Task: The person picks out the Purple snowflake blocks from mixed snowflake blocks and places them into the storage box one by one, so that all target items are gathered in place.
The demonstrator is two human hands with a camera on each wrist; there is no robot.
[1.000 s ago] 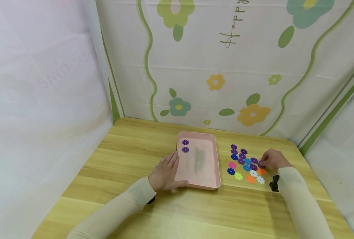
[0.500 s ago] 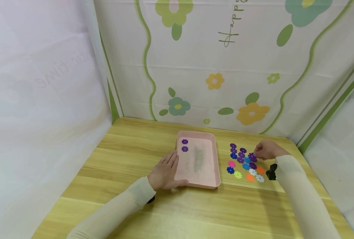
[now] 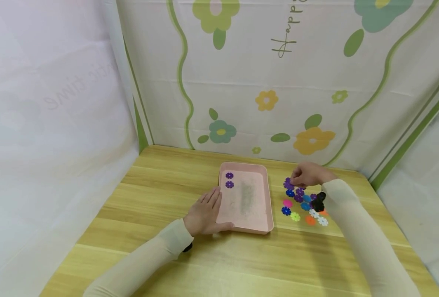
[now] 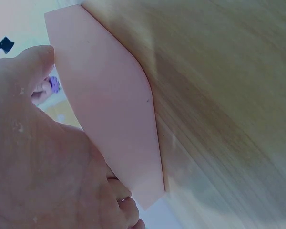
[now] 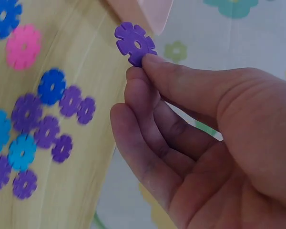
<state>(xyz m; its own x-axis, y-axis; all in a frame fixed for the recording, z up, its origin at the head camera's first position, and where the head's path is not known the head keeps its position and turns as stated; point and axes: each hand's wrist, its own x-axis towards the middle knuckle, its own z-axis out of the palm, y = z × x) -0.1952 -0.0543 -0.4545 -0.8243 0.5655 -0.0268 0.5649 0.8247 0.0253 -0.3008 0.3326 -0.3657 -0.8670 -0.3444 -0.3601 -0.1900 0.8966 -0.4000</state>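
Between thumb and fingertip my right hand (image 5: 190,124) pinches a purple snowflake disc (image 5: 133,44), held above the table at the upper left of the disc group in the head view. My left hand (image 3: 204,212) rests with straight fingers on the left and near rim of a shallow pink tray (image 3: 269,206). In the left wrist view the thumb and palm lie against the tray's pink wall (image 4: 105,95). Inside the tray, along its left side, lie two purple discs, a far one (image 3: 229,175) and a near one (image 3: 229,185).
Loose snowflake discs lie right of the tray: several purple (image 5: 47,131), dark blue (image 5: 51,86), light blue (image 5: 22,151), pink (image 3: 287,203), yellow-green (image 3: 295,217), orange (image 3: 310,220) and white (image 3: 322,221). A patterned cloth (image 3: 241,115) hangs behind the wooden table (image 3: 241,264).
The right hand has lifted a purple disc from the right of the group and carried it left, towards the tray. The left hand has stayed on the tray.
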